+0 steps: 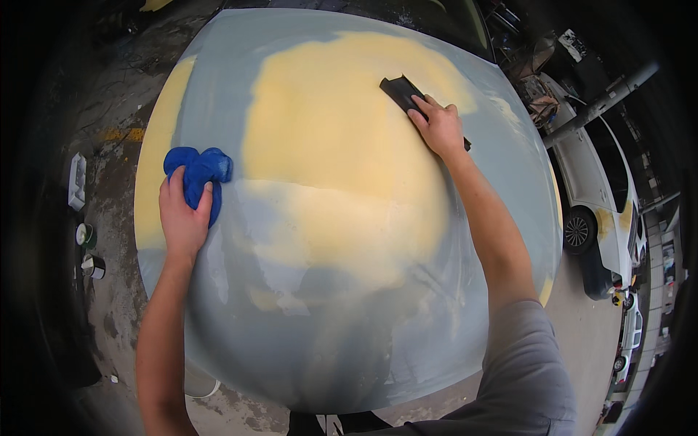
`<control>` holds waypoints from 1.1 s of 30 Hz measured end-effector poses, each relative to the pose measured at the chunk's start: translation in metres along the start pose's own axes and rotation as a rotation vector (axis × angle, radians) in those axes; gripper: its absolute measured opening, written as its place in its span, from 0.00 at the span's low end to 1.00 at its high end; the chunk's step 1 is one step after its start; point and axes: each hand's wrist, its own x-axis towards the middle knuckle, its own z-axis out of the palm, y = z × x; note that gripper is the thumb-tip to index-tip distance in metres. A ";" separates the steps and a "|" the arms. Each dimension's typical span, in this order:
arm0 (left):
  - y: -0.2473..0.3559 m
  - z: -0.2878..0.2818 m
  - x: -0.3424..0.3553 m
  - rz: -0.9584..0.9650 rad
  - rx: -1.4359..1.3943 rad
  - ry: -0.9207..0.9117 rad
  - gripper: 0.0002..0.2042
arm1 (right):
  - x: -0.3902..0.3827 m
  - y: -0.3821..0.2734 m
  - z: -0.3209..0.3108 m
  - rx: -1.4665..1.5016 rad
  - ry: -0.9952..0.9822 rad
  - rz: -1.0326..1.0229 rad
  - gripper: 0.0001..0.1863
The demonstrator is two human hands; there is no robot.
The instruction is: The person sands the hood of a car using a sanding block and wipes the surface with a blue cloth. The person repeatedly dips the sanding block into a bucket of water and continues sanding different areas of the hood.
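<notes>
A car hood [349, 334] spreads out in front of me, grey with large patches of pale yellow filler [327, 109]. My right hand [440, 129] grips a long black sanding block [400, 91] that lies slantwise on the yellow patch, toward the far right. Part of the block is hidden under my palm. At the left of the hood, my left hand [185, 221] is closed around a bunched blue cloth [198, 171] resting on the grey surface. The nearer part of the hood looks glossy.
The windscreen [436, 22] borders the hood's far edge. On the floor to the left are cans [93, 266] and a white tray [77, 182]. A white car [592, 182] is parked at the right, near a metal pole [603, 105].
</notes>
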 end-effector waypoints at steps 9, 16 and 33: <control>-0.033 -0.043 -0.007 -0.066 0.128 -0.013 0.30 | -0.237 -0.118 -0.094 0.163 -0.051 -0.226 0.32; 0.000 0.000 -0.003 -0.016 -0.001 0.006 0.30 | -0.023 -0.033 -0.011 0.014 0.020 0.030 0.24; 0.008 -0.005 -0.001 -0.019 -0.017 -0.026 0.31 | -0.050 -0.069 -0.023 -0.031 -0.009 0.131 0.23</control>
